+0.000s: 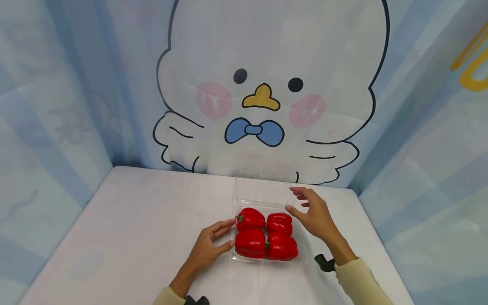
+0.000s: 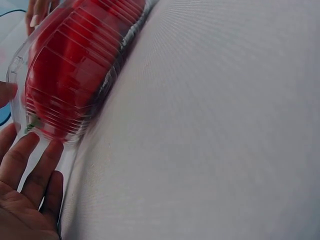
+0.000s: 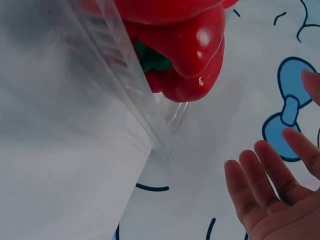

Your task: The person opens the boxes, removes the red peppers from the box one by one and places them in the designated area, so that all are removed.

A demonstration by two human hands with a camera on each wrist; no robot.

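Observation:
A clear plastic clamshell box (image 1: 232, 254) stands on the table with its transparent lid (image 1: 261, 191) folded open toward the back. Several glossy red bell peppers (image 1: 249, 244) with green stems sit inside in two rows. My left hand (image 1: 206, 245) touches the box's left side, thumb toward the front and fingers farther back. The left wrist view shows its fingertips (image 2: 31, 142) against the ribbed wall, fairly straight. Beside the box's back right corner, my right hand (image 1: 314, 214) hovers near the lid with fingers spread, holding nothing. In the right wrist view its fingers (image 3: 270, 170) are apart from the box.
The white table (image 1: 133, 237) extends to both sides of the box. Behind it hangs a curtain (image 1: 267, 51) printed with a cartoon bird, and pale blue cloth (image 1: 431, 169) encloses the sides. A black strap piece (image 1: 324, 263) sits at the right wrist.

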